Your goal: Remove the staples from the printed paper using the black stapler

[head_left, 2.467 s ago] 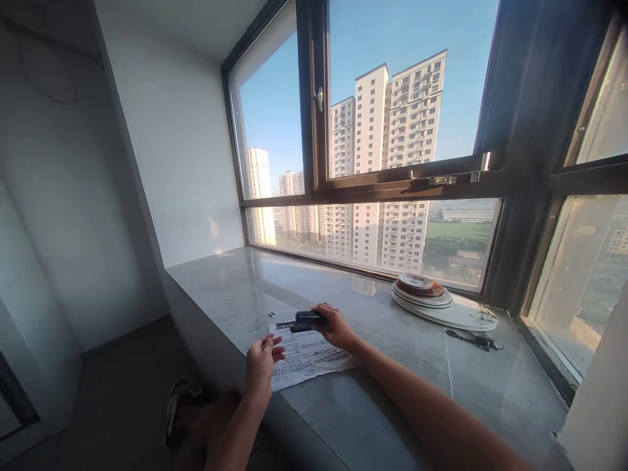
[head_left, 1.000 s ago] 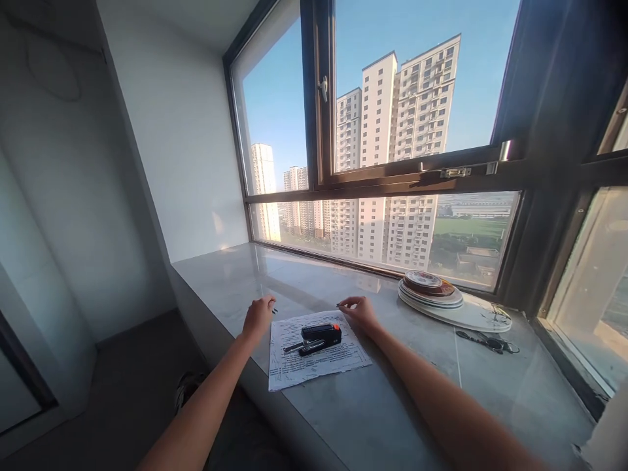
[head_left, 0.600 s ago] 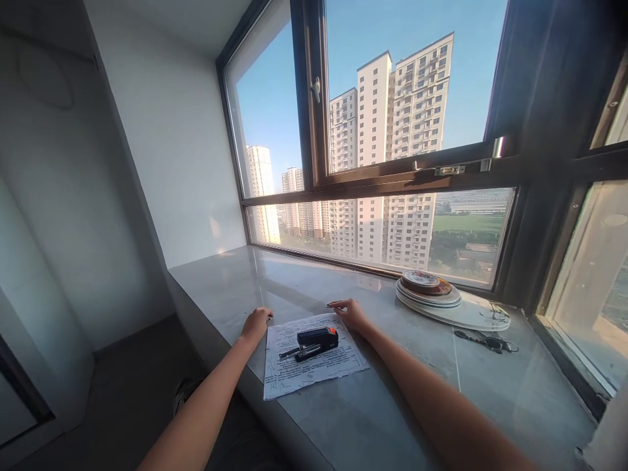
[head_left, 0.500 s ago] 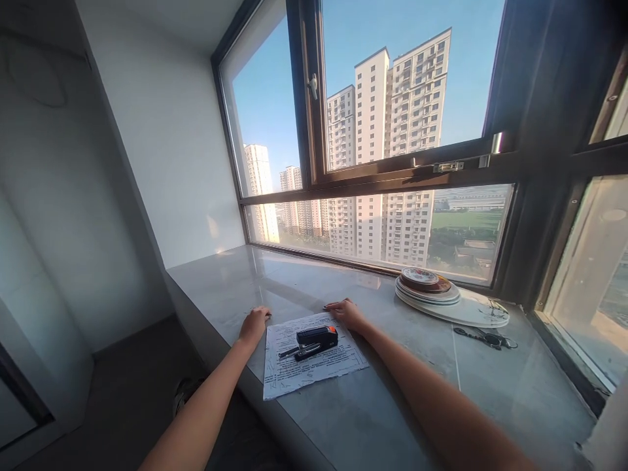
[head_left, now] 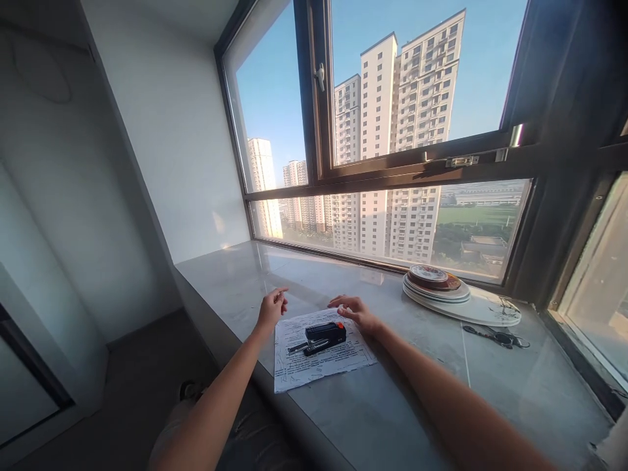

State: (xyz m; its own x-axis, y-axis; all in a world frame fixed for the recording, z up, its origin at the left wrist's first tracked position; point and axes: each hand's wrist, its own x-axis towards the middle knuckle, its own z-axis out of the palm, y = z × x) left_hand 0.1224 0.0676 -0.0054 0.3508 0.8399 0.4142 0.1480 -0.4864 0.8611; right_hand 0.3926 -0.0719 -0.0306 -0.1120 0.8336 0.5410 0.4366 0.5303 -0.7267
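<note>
A sheet of printed paper lies at a slant on the grey sill, with several small thin marks or slivers on it that I cannot make out clearly. On top rests a black stapler with an orange-red patch at its right end. My left hand is by the sheet's upper left corner, index finger stretched out and the others loosely bent; nothing shows in it. At the upper right edge of the paper, my right hand is open, its fingers a little apart, just behind the stapler. Neither hand touches the stapler.
Several stacked plates stand on a large white oval platter at the right, by the window. In front lies a dark bunch of keys. The tiled sill drops off at its front left edge. A dark window frame runs behind.
My left hand has lifted off the surface near the paper, its index finger straightening. The right hand's fingers have risen and loosened. The view has shifted slightly; paper and stapler stay in place.
</note>
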